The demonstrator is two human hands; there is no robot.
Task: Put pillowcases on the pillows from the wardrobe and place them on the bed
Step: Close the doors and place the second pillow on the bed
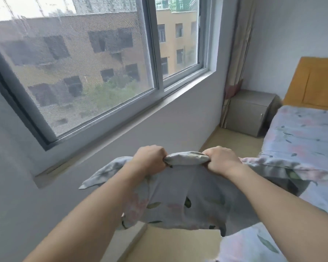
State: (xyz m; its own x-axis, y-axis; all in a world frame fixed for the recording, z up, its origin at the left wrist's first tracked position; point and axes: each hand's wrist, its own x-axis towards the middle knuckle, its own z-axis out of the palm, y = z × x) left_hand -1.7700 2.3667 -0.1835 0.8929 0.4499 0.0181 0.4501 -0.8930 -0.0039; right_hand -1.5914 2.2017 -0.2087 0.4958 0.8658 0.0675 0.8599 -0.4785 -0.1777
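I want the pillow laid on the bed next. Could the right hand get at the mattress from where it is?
Probably yes. The right hand, gripping the floral pillowcase, is just beside the bed, with nothing between, though it is occupied.

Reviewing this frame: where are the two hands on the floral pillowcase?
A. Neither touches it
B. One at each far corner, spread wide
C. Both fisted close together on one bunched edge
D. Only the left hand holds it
C: the left hand and right hand are both closed on the same bunched upper edge of the pillowcase, which hangs below them.
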